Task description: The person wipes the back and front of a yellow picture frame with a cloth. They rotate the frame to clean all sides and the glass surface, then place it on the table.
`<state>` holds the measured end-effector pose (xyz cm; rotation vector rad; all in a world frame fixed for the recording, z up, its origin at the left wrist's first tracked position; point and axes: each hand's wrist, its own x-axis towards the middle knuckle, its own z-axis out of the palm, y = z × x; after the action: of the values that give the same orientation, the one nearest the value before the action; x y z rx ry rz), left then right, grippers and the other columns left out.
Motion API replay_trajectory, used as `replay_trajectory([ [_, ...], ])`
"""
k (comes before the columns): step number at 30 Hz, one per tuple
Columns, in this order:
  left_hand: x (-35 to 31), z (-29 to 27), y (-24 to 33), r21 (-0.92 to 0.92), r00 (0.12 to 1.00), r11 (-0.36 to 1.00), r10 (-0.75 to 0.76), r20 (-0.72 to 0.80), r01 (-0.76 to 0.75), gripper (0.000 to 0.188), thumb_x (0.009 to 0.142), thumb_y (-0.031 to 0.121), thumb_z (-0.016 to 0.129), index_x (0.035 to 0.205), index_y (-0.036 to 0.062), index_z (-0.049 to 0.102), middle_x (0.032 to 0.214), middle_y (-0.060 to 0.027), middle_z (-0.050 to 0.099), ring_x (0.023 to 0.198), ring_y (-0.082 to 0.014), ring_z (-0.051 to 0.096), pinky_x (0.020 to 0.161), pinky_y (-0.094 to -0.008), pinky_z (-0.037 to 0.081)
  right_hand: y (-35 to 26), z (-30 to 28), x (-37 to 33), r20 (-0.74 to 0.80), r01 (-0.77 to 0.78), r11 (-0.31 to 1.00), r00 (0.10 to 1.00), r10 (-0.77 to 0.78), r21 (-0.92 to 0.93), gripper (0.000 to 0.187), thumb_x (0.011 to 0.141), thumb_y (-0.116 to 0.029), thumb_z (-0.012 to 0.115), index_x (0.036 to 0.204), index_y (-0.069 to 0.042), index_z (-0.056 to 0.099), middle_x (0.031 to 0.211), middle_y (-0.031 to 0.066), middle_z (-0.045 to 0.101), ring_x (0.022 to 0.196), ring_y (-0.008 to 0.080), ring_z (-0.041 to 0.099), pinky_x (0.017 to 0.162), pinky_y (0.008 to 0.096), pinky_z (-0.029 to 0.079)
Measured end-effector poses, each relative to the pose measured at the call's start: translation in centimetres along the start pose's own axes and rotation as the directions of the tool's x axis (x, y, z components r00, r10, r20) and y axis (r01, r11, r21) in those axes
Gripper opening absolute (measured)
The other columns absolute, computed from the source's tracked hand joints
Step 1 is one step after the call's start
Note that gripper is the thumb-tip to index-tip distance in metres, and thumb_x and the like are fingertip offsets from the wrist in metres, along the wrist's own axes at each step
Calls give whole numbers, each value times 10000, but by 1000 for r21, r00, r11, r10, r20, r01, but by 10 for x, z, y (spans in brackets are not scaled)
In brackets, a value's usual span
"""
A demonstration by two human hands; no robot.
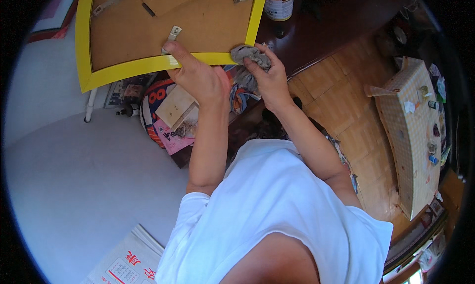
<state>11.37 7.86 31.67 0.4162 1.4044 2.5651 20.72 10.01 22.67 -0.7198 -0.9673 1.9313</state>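
Note:
A picture frame [128, 65] with a yellow border is held up with its back toward me. Its brown backboard [198, 29] carries small metal clips [173, 33] and a brown flap. My left hand [200, 78] grips the lower border, its thumb on the back beside a clip and its fingers hidden behind. In my right hand [272, 81] is a crumpled grey rag [250, 54], pinched against the lower right corner of the frame. Part of the rag hangs below that corner.
Below the frame, a patterned bag [152, 98], a light board [175, 106] and a pink paper [173, 139] lie piled. A tub [279, 4] stands on the dark tabletop [326, 22]. To the right is a cloth-covered table [408, 135] with small items. A pale wall [99, 170] rises at left.

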Motion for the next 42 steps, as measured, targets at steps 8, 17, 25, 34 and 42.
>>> replay_trajectory([
  [8, -5, 3, -2, 12, 1000, 1000, -20, -10, 20, 586, 985, 461, 656, 1318, 18, 465, 1280, -115, 581, 1121, -224, 616, 962, -376, 534, 1, 15, -10, -32, 55, 998, 998, -55, 10, 516, 951, -205, 747, 1375, -10, 527, 1195, 57, 653, 1076, 136, 616, 946, 298, 504],
  [17, 6, -10, -4, 28, 994, 994, -104, -35, 105, 602, 1013, 462, 606, 1399, 41, 415, 1346, -125, 544, 1209, -233, 569, 1021, -403, 504, 0, -11, 3, -46, -334, 829, 918, 395, 448, 368, 1018, -306, 635, 1291, -62, 598, 1210, 75, 669, 1126, 195, 636, 996, 381, 504],
  [25, 7, -24, -13, 41, 991, 991, -130, 18, 129, 581, 1030, 457, 579, 1391, 29, 425, 1309, -122, 571, 1162, -235, 596, 997, -390, 513, -41, 9, -8, 79, 457, 711, 864, -497, -535, 220, 946, -188, 673, 1134, -78, 640, 1144, 89, 637, 1086, 262, 613, 925, 372, 507],
  [34, 4, -22, -9, 41, 971, 972, -234, 40, 232, 566, 1030, 461, 574, 1384, 39, 441, 1287, -118, 590, 1145, -239, 615, 960, -393, 534, -20, -3, -16, 416, 592, 216, 740, -529, -777, 260, 763, -119, 764, 1003, -210, 721, 968, 32, 622, 919, 249, 636, 692, 378, 548],
  [42, 5, -26, -13, 180, 972, 956, -237, 5, 232, 565, 1033, 470, 564, 1375, 38, 439, 1271, -117, 587, 1113, -232, 625, 944, -377, 545, -25, 11, -5, 451, 677, 263, 682, -576, -688, 204, 771, -130, 740, 967, -178, 709, 964, 32, 616, 923, 254, 651, 676, 369, 553],
])
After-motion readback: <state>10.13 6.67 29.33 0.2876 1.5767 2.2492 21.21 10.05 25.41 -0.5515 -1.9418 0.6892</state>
